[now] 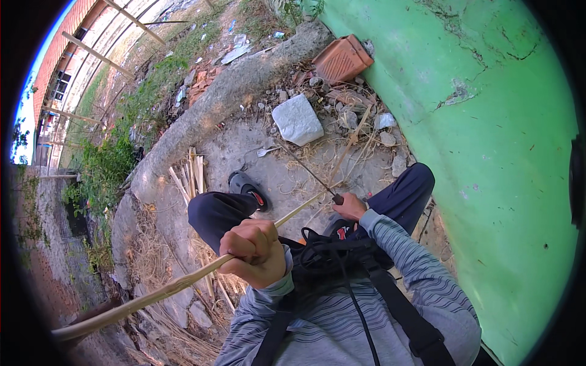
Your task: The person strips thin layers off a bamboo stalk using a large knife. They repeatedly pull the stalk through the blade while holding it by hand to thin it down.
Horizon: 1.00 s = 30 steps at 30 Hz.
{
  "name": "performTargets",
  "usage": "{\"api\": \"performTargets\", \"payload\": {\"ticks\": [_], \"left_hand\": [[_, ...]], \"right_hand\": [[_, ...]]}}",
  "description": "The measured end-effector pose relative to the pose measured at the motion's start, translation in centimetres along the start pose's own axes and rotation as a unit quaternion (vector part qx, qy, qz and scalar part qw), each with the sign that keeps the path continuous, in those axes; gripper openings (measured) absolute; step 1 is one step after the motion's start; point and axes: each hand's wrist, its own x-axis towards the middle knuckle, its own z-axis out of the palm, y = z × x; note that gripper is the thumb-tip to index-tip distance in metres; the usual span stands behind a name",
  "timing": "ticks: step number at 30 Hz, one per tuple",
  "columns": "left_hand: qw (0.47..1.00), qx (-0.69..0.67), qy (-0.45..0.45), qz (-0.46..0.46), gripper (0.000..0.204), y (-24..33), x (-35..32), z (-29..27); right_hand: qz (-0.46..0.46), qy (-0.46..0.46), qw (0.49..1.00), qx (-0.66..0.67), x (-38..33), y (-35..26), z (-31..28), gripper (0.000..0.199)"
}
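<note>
My left hand (255, 251) is closed in a fist around a long pale wooden strip (183, 282), which looks like split bamboo. The strip slants from the lower left, thick at that end, up past my left knee to its thin end near my right hand (351, 207). That hand is closed on the dark handle of a knife (311, 174). Its long, narrow, dark blade points away and to the left, over the ground between my feet. The strip's thin end lies close to the blade's base; whether they touch I cannot tell.
A white block (298, 119) sits ahead, with an orange hollow brick (343, 59) behind it among rubble. Cut strips (194, 172) lie beside my left foot, shavings (177, 329) below. A green wall (488, 152) bounds the right; a raised concrete edge (226, 97) curves along the left.
</note>
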Motion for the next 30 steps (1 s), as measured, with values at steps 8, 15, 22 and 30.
{"api": "performTargets", "payload": {"ticks": [8,15,22,30], "left_hand": [[0.997,-0.034,0.037,0.052,0.053,5.6,3.8,0.3],[0.993,0.096,0.04,-0.051,0.053,2.0,4.7,-2.0],[0.969,0.245,0.008,-0.019,0.096,5.7,5.8,-3.3],[0.949,0.31,-0.019,-0.059,0.122,4.4,6.8,-5.7]], "right_hand": [[-0.113,-0.072,0.991,0.003,2.5,-4.2,2.5,0.03],[-0.066,-0.093,0.993,0.021,6.4,-2.5,6.4,0.031],[-0.099,-0.089,0.991,0.002,4.2,-6.4,5.7,0.033],[-0.076,-0.063,0.995,-0.008,6.2,-1.4,7.1,0.032]]}}
